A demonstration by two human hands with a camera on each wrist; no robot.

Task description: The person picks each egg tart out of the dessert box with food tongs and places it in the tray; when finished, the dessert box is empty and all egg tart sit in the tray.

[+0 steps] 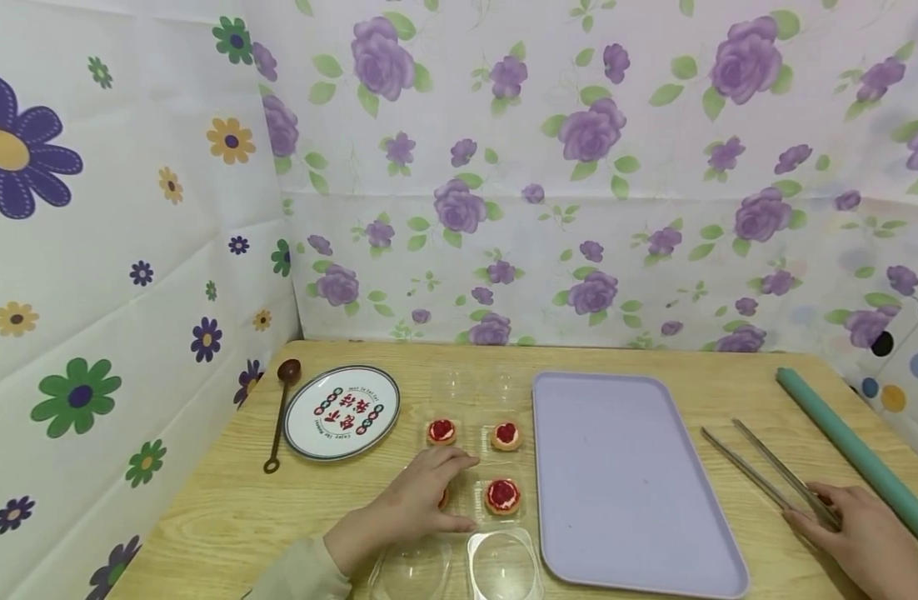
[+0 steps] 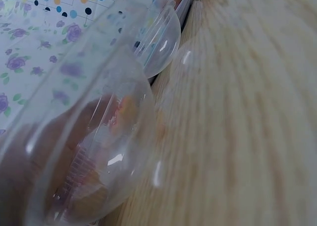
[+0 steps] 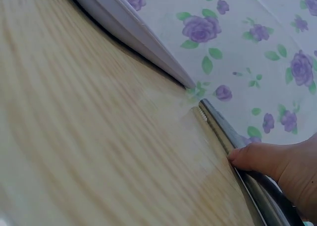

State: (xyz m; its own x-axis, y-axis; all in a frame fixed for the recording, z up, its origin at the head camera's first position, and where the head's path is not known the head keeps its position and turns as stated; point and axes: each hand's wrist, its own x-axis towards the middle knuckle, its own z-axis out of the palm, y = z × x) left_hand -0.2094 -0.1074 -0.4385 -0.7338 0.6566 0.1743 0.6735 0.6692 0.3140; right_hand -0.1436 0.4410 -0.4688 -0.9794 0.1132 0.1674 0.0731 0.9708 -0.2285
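Note:
My left hand [image 1: 410,496] curves around a clear plastic box, thumb at its near side and fingers at its far side. The tart [image 1: 443,500] inside is mostly hidden by the hand. In the left wrist view, the box's clear domed lid [image 2: 114,151] stands large before the fingers. Beside it, another red-topped tart [image 1: 502,497] sits in its own opened box; two more tarts, such as this one [image 1: 441,431], are behind. My right hand [image 1: 864,529] grips metal tongs [image 1: 774,475] near their rear end, tips apart and pointing away. The right thumb [image 3: 257,156] presses on one arm.
A lilac tray [image 1: 631,483] lies between the boxes and the tongs. Back left are a white patterned plate [image 1: 309,425] and a dark ladle [image 1: 281,417]. A green rod [image 1: 856,450] lies at the right. Clear lid [image 1: 504,567] faces the near edge.

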